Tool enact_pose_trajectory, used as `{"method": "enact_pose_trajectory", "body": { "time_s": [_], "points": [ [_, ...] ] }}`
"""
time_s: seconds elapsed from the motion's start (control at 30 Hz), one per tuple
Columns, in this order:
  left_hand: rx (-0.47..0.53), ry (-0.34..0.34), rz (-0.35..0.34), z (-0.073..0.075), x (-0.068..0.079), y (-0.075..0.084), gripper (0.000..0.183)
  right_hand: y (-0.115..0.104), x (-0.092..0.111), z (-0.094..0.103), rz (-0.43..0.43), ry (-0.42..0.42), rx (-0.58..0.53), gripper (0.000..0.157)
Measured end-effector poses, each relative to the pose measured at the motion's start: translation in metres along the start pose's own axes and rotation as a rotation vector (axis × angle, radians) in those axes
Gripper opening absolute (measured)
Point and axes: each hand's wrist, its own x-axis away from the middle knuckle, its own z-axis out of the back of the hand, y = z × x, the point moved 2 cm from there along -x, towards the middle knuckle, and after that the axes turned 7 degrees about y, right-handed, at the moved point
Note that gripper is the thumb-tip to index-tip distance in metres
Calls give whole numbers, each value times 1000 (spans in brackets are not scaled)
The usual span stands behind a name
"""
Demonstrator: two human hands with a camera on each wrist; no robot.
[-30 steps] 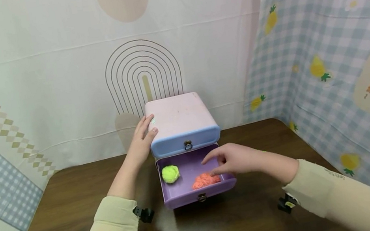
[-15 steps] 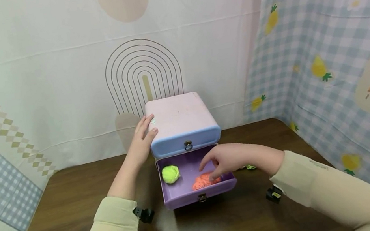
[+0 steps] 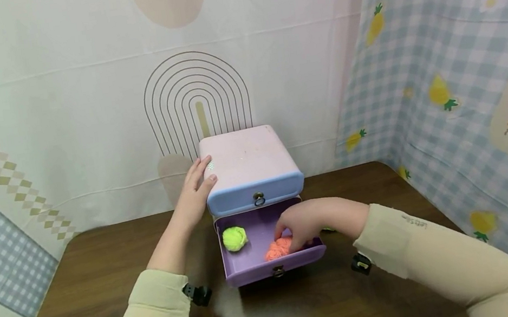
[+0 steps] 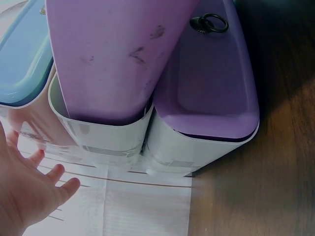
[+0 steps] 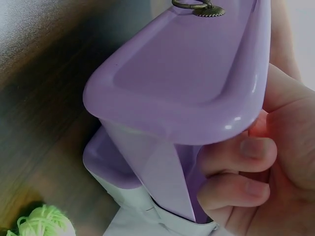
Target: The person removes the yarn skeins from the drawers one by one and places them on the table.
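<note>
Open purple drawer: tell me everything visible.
The open purple drawer looks smooth, glossy and plastic-like, with a rounded front bearing a dark, metal-looking ring pull. Its outer left side shows dark scuffs. It is pulled out between the shut blue drawer above and a shut purple drawer below. Inside, a lime-green yarn ball rests at the left, orange yarn toward the front right. The right hand grips that yarn; contact with the drawer is unclear.

You've got a dk brown wood-grain table [image 3: 106, 290], far corners rounded. Directly on it, twd the back & approx. ctr, stands your upright drawer unit [image 3: 244, 157], its purple mid drawer [image 3: 254, 275] pulled out above the surface. Near its R side, apart from it, you've a yellow-green yarn ball [image 5: 47, 223], mostly hidden in head view.
</note>
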Motion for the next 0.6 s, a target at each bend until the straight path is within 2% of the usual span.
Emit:
{"method": "enact_pose_trajectory", "body": {
  "time_s": [0.13,0.3,0.43,0.6],
  "points": [
    [0,1,4,-1,1,0,57,0,-1,-1,-46,-16,0,34],
    [-6,5,1,-1,1,1,57,1,-1,-1,-61,-20,-8,32],
    [-7,8,-3,-1,1,1,57,1,-2,-2,-31,-2,22,29],
    [-4,8,-5,-1,0,-1,57,1,-6,-3,59,47,104,22]
  ]
}}
